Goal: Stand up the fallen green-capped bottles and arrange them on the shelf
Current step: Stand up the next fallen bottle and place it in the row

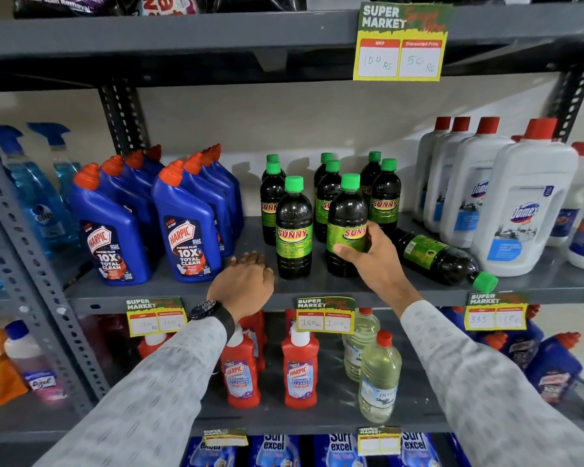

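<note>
So this is a grey metal shelf (317,291) rack in a shop, packed with cleaning stuff. Biggest things on the middle level are the white Domex jugs (526,203) with red caps over on the right, then the blue Harpic bottles (115,230) with orange caps in two rows on the left. Between those two groups sits the cluster of dark Sunny bottles with green caps, eight of them upright in rows going back. One more green-capped bottle (439,257) is lying on its side just right of the cluster, cap pointing out toward the shelf's front edge, its base tucked in behind the person's right wrist and its body close beside the front Domex jug. The right hand (371,254) is wrapped around the lower label area of the front right standing bottle (348,224), thumb across the front and fingers round the side, and that bottle is upright on the shelf. The front left standing bottle (294,227) is just beside it with nobody touching it. The left hand (243,281) is empty, palm down and fingers loosely curled, resting at the front edge of the shelf just left of that bottle, with a dark watch (204,310) on the wrist. Yellow price tags (324,315) hang along the shelf edge.
</note>
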`<action>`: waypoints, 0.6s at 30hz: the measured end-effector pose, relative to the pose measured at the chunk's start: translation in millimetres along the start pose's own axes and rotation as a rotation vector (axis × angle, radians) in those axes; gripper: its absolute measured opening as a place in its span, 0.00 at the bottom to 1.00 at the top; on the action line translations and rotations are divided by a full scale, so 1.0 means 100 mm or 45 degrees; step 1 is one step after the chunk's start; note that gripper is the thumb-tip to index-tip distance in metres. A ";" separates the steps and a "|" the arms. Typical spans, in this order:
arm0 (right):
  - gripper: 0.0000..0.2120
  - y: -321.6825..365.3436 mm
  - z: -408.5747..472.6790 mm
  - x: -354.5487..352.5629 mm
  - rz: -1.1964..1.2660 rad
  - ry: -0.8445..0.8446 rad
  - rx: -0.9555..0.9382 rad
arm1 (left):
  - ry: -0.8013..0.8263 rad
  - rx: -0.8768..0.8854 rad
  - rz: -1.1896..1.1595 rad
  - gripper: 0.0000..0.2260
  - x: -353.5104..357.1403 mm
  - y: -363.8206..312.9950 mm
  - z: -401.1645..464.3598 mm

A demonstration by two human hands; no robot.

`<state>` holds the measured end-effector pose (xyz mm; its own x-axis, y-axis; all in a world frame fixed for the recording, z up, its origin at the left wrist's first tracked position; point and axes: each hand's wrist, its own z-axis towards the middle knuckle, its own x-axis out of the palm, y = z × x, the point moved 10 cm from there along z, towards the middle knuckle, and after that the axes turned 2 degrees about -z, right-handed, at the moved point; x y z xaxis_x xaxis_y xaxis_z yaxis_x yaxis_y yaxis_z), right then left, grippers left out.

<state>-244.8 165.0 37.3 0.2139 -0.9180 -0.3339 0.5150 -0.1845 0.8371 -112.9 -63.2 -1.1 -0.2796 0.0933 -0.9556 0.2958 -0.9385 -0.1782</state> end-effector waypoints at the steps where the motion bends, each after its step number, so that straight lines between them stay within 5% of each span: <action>1: 0.31 -0.01 0.00 -0.01 -0.030 -0.022 0.011 | 0.002 0.000 0.005 0.27 0.00 0.00 0.00; 7: 0.43 0.02 -0.04 -0.07 -0.116 -0.157 0.052 | 0.009 -0.003 0.017 0.27 0.00 0.00 -0.01; 18: 0.40 0.07 -0.28 -0.33 -0.099 -0.156 0.053 | 0.006 0.047 -0.001 0.27 0.08 -0.17 -0.05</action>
<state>-224.7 204.0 42.2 0.0704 -0.9360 -0.3450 0.4905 -0.2687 0.8290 -115.6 -44.3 -6.8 -0.2756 0.0954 -0.9565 0.2617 -0.9500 -0.1702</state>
